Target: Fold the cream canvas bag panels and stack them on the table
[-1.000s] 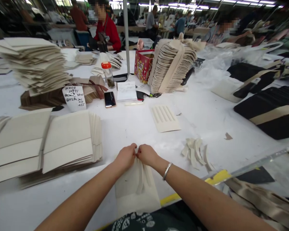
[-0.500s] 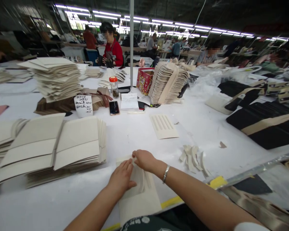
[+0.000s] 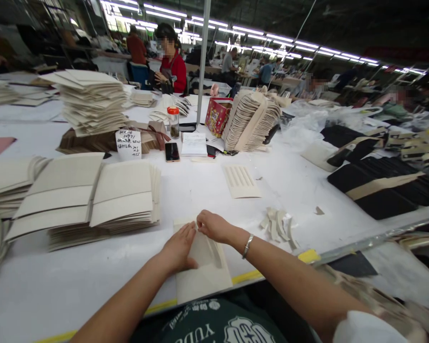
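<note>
A cream fabric piece lies flat on the white table right in front of me. My left hand rests flat on its left part, fingers stretched out. My right hand, with a bracelet on the wrist, pinches the piece near its top edge, fingers curled together. A raised fold or strip runs down the piece between the two hands.
A bundled stack of cream pieces lies to the left, a taller stack behind it. Loose strips and a ribbed piece lie to the right. A phone, jar, red box, black pieces. Other people work at the back.
My left hand let go of the pinch at the top edge and now lies flat on the piece. The view has lifted and swung slightly left.
</note>
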Demonstrator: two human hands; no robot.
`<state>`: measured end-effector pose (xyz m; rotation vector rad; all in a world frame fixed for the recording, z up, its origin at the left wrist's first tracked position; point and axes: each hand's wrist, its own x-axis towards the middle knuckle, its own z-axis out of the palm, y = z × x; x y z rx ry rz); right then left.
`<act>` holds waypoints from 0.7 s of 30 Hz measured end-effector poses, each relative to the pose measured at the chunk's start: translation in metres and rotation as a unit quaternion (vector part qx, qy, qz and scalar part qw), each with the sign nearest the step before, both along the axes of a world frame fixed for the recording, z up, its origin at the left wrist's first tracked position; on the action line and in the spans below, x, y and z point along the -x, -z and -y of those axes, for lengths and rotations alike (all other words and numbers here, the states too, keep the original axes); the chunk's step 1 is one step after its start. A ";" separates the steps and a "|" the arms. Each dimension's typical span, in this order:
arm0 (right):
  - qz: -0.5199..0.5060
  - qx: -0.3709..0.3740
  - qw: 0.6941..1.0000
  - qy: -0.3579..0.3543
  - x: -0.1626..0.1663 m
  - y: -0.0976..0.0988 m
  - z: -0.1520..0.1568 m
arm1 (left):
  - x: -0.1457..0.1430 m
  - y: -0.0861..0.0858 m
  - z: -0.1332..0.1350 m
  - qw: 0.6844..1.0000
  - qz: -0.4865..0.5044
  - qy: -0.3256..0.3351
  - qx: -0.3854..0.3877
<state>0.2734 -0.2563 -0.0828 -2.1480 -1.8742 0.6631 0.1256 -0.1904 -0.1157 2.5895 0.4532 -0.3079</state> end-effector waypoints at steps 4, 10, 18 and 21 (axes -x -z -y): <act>-0.156 0.095 0.982 -0.045 0.025 -0.001 0.050 | 0.002 0.000 -0.001 1.000 -0.008 -0.003 0.011; -0.402 0.167 0.900 0.004 0.053 -0.016 0.134 | 0.008 0.001 0.001 1.000 -0.003 -0.018 0.017; -0.158 0.001 0.973 0.169 0.010 -0.001 0.037 | -0.004 0.006 -0.015 0.982 0.102 -0.155 -0.038; -0.026 0.054 0.988 0.143 0.001 0.015 -0.005 | -0.020 0.000 -0.023 0.982 0.057 -0.169 -0.057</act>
